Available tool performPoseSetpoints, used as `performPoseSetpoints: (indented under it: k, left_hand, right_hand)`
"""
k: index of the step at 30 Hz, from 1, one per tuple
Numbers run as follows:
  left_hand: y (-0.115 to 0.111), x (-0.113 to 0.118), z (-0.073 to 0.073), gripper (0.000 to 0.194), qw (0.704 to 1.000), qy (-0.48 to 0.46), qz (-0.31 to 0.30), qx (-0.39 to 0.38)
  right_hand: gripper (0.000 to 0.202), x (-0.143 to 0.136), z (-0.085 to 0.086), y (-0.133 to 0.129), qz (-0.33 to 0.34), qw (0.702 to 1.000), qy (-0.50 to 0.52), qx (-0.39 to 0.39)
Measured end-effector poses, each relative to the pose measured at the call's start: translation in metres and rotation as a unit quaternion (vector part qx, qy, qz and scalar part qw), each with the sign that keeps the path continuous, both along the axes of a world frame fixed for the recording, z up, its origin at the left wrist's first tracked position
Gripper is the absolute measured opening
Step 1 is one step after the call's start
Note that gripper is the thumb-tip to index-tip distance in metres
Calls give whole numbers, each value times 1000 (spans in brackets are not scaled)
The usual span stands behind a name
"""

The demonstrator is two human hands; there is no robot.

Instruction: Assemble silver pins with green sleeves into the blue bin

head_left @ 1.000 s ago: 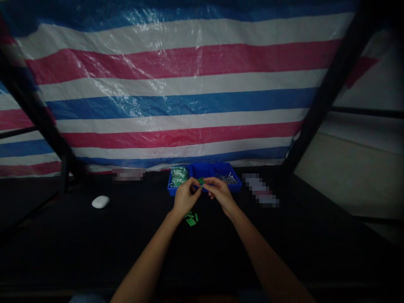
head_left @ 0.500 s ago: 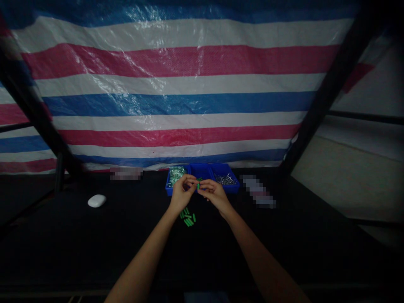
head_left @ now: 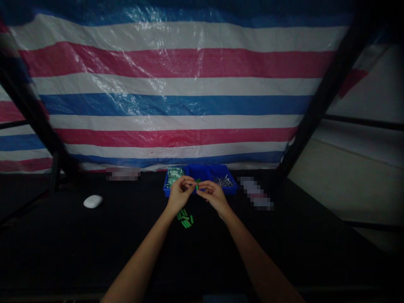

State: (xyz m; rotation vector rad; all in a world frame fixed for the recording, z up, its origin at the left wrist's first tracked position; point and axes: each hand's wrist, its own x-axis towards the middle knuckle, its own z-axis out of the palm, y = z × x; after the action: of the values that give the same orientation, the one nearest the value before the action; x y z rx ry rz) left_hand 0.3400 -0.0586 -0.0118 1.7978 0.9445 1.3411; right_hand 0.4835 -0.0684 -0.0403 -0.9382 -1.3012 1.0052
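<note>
My left hand [head_left: 179,194] and my right hand [head_left: 216,198] meet fingertip to fingertip over the front of a blue compartment tray [head_left: 232,191]. Between their fingertips is a small green piece [head_left: 197,187], pinched from both sides. Green-tinted clear packets [head_left: 174,175] fill the tray's left compartment. Thin metal pins [head_left: 224,181] lie in its right compartment. The middle compartment is partly hidden by my fingers; something dark green shows near its front. Several green pieces [head_left: 186,224] lie loose on the black table, just right of my left wrist.
A white rounded object [head_left: 93,201] sits on the black table [head_left: 78,244] at the left. Blurred-out items lie left [head_left: 123,174] and right [head_left: 256,193] of the tray. Behind stands a striped tarp [head_left: 176,105] between dark slanted posts.
The whole view has shifted slightly, so the table items appear a little further left. Both hands keep nearly the same pinch on the green piece.
</note>
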Motion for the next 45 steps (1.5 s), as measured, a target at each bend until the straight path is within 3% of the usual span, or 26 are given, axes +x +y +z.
performPoseSetpoints:
  k: [8,27,34,37,39,42,45]
  left_hand:
    - [-3,-10,11,19,994,98,19,37]
    - [6,-17,9,21,997,63,47,24]
    - [6,-17,8,20,997,61,48,24]
    - [6,-17,8,20,996,64,51,24]
    - [6,-18,8,21,996,67,52,26]
    - [6,-19,8,23,995,70,56,33]
    - [6,-20,9,24,996,65,53,32]
  right_hand:
    - [31,11,-5,6,-112,993,-19,14]
    - [35,20,-20,14,-234,972,0,-6]
    - [34,19,-18,13,-242,970,-35,2]
    - [34,15,-15,12,-216,975,-47,7]
    - [31,12,-12,10,-163,984,-75,21]
    - [25,6,-9,2,-21,981,-187,49]
    - [29,4,-9,-8,110,945,-306,28]
